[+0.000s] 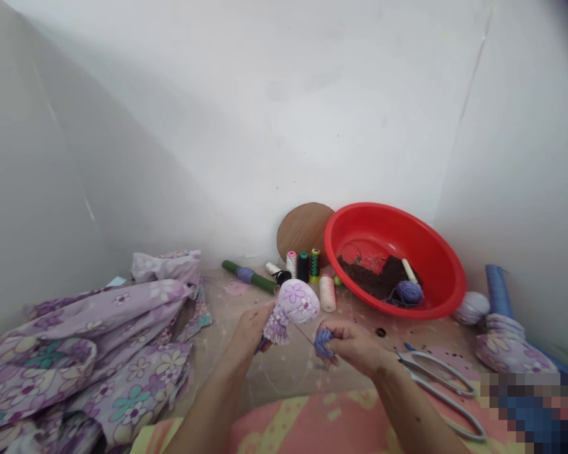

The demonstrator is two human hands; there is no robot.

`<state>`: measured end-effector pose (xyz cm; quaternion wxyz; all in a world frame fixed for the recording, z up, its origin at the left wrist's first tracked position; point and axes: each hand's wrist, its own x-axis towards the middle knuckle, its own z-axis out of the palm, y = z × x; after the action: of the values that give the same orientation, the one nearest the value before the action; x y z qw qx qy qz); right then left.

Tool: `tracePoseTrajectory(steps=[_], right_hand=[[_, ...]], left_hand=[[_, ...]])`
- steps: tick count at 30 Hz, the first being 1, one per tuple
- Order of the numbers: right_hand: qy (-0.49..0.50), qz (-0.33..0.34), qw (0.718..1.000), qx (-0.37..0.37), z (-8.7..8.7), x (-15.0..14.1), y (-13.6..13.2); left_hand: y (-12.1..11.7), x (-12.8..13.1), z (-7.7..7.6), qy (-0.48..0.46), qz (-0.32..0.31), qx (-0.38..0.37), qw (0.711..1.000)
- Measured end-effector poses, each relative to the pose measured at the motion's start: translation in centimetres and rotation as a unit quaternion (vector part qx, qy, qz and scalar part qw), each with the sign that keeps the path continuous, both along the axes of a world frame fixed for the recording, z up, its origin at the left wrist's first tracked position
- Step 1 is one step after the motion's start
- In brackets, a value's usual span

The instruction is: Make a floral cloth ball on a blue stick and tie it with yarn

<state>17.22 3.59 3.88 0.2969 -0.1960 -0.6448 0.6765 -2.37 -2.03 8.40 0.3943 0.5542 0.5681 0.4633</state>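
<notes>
My left hand [255, 325] is closed round the gathered neck of a stuffed cloth ball [299, 301] in lilac floral fabric. Its frilled cloth ends [278, 326] hang down beside my fingers. In my right hand [353, 345] is a small ball of blue-purple yarn [324, 343], pinched between the fingers. A taut strand of that yarn runs from it to the neck of the cloth ball. What lies inside my left palm is mostly hidden.
Thread spools [303, 267] and a green stick [250, 277] lie behind my hands. A red basin [447, 277] with dark soil and yarn leans at right. Scissors [447, 391] rest near my right forearm. Floral cloth [137, 359] covers the left; another floral bundle [514, 350] lies far right.
</notes>
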Motion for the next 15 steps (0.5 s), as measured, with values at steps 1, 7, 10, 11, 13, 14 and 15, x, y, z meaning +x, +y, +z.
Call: tracePoseTrajectory(steps=[1, 7, 10, 11, 13, 14, 15], right_hand=[[0.002, -0.007, 1.0, -0.004, -0.2, -0.2, 0.0], [-0.074, -0.015, 0.997, -0.018, -1.9, -1.3, 0.3], [-0.099, -0.008, 0.995, -0.014, -1.8, -1.1, 0.3], [-0.1, -0.004, 0.995, -0.012, -1.7, -0.9, 0.2], [-0.097, 0.002, 0.995, -0.008, -1.3, -0.7, 0.1], [-0.096, 0.004, 0.995, -0.005, -1.2, -0.6, 0.1], [-0.098, 0.001, 0.995, -0.001, -1.1, -0.6, 0.2]], left_hand=[[0.0, -0.1, -0.1, -0.011, -0.002, 0.002, 1.0], [0.3, -0.7, -0.8, -0.106, -0.014, 0.009, 0.994], [0.7, -1.0, -1.0, -0.146, 0.028, 0.006, 0.989], [0.8, -1.1, -1.0, -0.152, 0.052, 0.011, 0.987], [1.0, -1.2, -0.9, -0.154, 0.09, 0.013, 0.984], [1.0, -1.2, -0.9, -0.155, 0.098, 0.004, 0.983], [1.0, -1.2, -0.9, -0.162, 0.098, -0.015, 0.982]])
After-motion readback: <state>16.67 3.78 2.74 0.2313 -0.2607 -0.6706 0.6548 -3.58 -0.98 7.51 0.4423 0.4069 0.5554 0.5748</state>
